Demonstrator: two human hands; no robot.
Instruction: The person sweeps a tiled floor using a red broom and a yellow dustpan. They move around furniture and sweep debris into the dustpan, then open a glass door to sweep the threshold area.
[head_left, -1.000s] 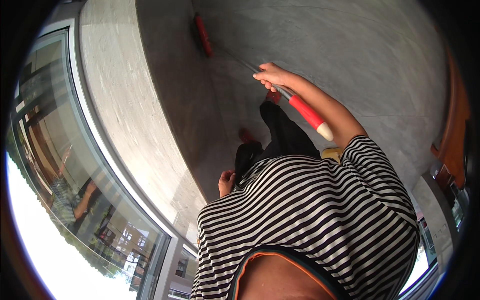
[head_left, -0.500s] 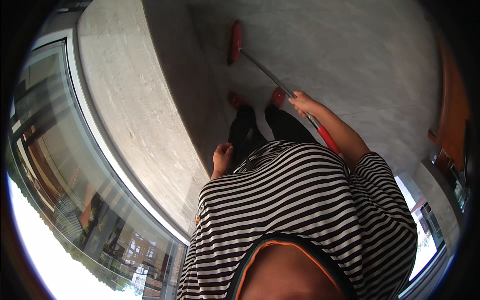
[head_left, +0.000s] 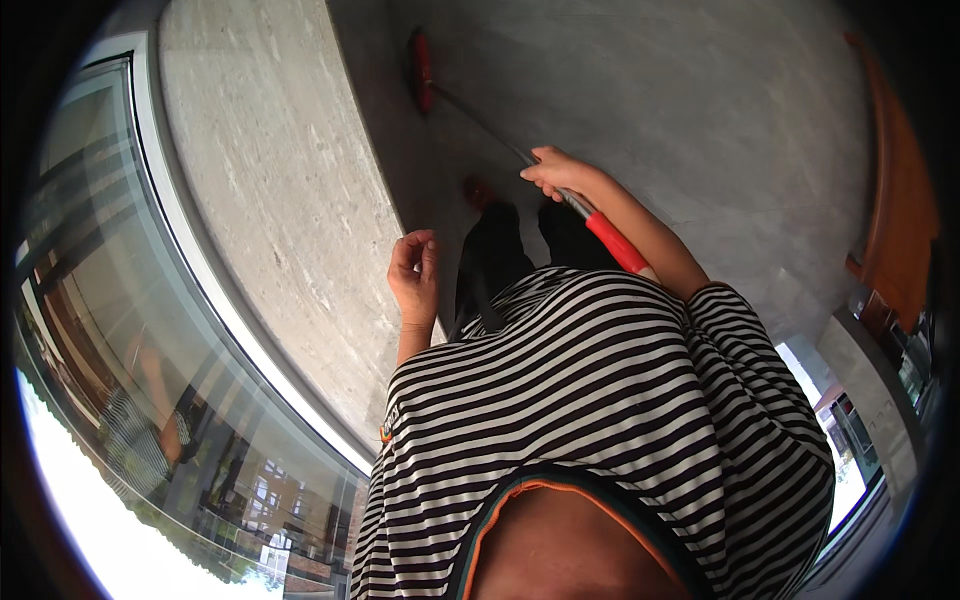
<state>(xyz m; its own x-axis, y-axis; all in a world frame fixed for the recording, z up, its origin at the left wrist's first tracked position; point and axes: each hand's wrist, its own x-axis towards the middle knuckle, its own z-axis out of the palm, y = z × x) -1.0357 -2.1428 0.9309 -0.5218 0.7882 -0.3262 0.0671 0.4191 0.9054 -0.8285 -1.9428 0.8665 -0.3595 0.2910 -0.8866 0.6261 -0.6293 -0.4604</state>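
Note:
My right hand [head_left: 556, 172] is wrapped around the grey pole of a broom [head_left: 482, 126], a little below its red grip sleeve [head_left: 615, 242]. The grip end lies along my right forearm, beside my striped shirt. Far ahead and to the left, the red broom head [head_left: 420, 70] is on the dark floor close to the foot of the wall; its bristles are hard to make out. My left hand [head_left: 411, 268] is raised over the edge of the pale ledge, holding nothing that shows. Its fingers are loosely curled, with a gap at the thumb.
A pale stone-like ledge [head_left: 270, 180] runs along my left, with a white-framed glass window [head_left: 190, 370] beyond it. Grey floor [head_left: 700, 120] stretches ahead and right. Brown wooden furniture [head_left: 895, 190] stands at the far right. One red shoe [head_left: 479, 190] shows below my dark trousers.
The broom head has shifted left and farther out, nearer the wall. My right hand has moved left and forward with the pole. My left hand has risen toward the ledge and its fingers have loosened.

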